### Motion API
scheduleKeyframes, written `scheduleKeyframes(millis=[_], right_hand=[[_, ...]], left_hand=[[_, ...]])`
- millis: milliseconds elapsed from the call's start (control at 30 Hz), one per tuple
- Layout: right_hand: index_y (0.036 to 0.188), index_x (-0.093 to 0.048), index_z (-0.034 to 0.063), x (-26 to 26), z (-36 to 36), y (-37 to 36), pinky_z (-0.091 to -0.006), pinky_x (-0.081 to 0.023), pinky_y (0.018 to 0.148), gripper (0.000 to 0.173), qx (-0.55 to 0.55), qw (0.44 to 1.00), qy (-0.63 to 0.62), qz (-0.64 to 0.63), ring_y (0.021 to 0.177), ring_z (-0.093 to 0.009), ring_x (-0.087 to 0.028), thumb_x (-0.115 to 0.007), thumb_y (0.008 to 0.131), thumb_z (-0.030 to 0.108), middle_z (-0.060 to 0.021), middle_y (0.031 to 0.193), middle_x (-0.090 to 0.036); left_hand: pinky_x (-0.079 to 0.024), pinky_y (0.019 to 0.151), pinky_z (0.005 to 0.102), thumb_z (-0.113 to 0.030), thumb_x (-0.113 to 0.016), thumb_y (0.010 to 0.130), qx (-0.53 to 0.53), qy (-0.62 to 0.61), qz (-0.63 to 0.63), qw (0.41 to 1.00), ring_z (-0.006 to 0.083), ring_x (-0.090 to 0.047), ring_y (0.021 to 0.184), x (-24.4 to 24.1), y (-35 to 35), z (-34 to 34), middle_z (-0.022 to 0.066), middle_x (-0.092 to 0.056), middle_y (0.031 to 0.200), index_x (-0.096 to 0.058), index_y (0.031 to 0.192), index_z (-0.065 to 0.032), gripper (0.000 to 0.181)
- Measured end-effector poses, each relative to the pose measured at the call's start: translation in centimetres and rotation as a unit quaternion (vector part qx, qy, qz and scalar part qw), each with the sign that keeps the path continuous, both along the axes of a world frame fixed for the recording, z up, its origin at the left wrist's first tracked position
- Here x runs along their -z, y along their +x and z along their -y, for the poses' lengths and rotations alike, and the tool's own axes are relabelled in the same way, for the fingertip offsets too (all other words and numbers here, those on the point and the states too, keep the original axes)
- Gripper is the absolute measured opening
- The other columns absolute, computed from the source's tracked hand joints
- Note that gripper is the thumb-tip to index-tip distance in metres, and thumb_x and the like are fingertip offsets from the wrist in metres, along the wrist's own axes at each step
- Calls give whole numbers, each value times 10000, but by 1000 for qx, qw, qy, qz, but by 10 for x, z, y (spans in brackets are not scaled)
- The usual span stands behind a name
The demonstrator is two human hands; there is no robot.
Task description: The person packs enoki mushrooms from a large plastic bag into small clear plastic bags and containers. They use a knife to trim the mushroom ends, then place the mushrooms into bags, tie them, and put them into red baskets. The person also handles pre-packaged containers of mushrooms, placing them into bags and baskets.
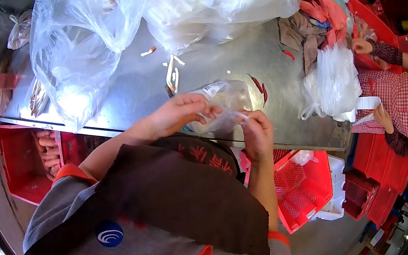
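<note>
A clear plastic bag (pixel 230 93) with a printed label lies at the near edge of the metal table (pixel 142 108), right in front of me. My right hand (pixel 258 135) pinches its gathered end between thumb and fingers. Over the bag's left side is my left hand (pixel 186 112), fingers apart and slightly blurred; whether it touches the plastic is unclear. Beyond my left hand lie several pale strips (pixel 172 75), with a small brown-tipped piece (pixel 148 51) farther left. Red chili peppers (pixel 259 87) rest just past the bag, and another chili (pixel 289 55) lies farther back.
Large clear plastic bags (pixel 83 24) cover the table's left and back. At right are a stack of thin bags (pixel 333 80), brown cloths (pixel 302 34) and a co-worker in a checked apron (pixel 402 93). Red crates (pixel 299 189) stand below; one at left (pixel 23 165) holds carrot-like roots (pixel 50 149).
</note>
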State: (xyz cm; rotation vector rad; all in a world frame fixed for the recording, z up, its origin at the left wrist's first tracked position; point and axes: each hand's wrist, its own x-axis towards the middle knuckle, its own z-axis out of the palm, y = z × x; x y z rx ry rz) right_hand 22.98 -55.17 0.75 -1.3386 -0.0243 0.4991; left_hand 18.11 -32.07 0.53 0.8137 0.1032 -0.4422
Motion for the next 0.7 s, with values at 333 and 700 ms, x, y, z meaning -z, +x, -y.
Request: scheduleKeyframes(millis=[333,700], right_hand=[[1220,-462,24,3,-20,-19,-334,-409,933,318,-96,990,97,-17,1096,-187,-518,-464,913,109,-142,1352,-424],[768,-512,41,44,-14,-12,-318,-411,565,141,38,864,-309,395,595,-234,-494,-615,746,135,-110,714,-503]], left_hand=[[-458,786,270,-97,-475,921,106,210,56,970,132,-570,863,-44,-9,33,90,-616,970,-511,1190,16,294],[-463,700,243,-138,-561,875,80,304,-41,948,125,-572,816,3,7,-16,95,-578,974,-579,1032,34,234]])
